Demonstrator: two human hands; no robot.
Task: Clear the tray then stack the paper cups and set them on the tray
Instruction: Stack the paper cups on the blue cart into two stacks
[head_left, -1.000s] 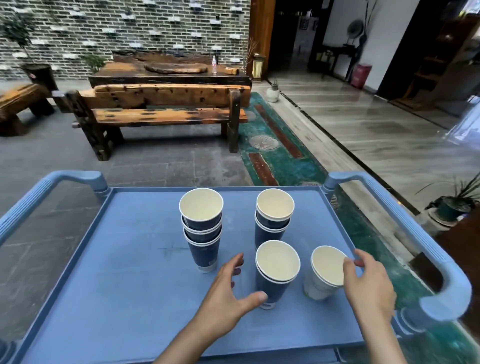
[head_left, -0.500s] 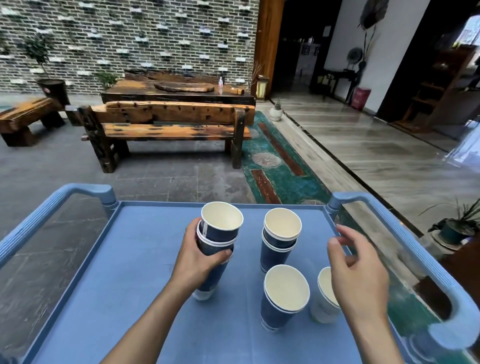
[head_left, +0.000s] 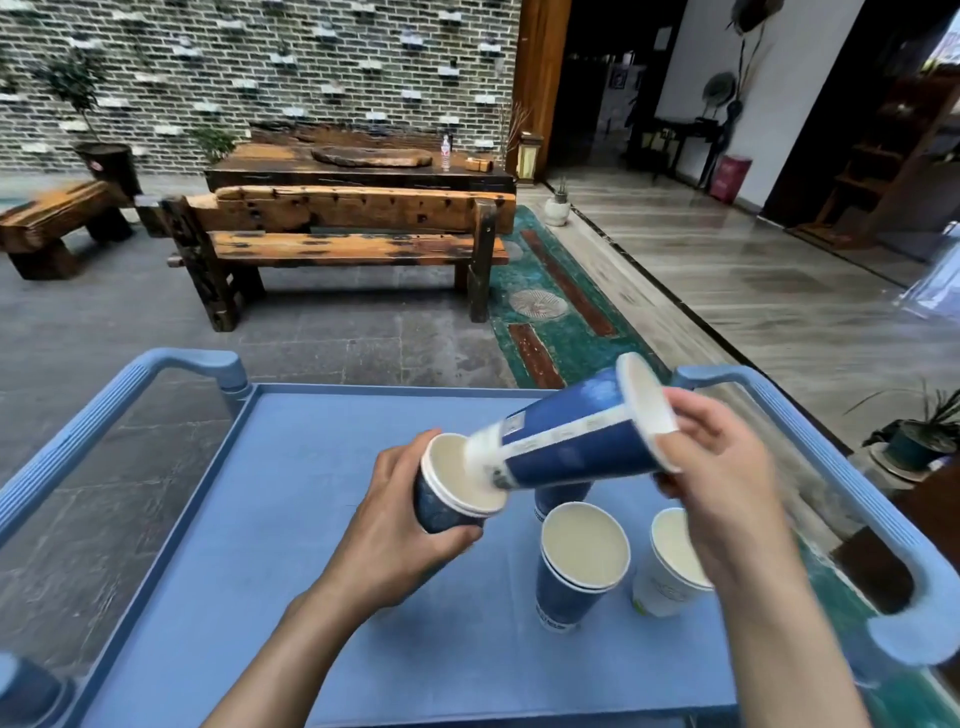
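Two hands work above the blue tray (head_left: 291, 519); the left hand (head_left: 395, 540) is wrapped around a dark blue cup stack (head_left: 447, 499), held above the tray with its mouth tipped toward the right; the right hand (head_left: 722, 483) grasps the rim end of a second blue stack (head_left: 571, 441), tilted nearly flat, its white base at the first stack's mouth; near right on the tray stand a blue nested pair (head_left: 576, 566) and, just beside it, a white cup (head_left: 665, 582); another blue cup (head_left: 558, 496) is partly hidden behind the tilted stack.
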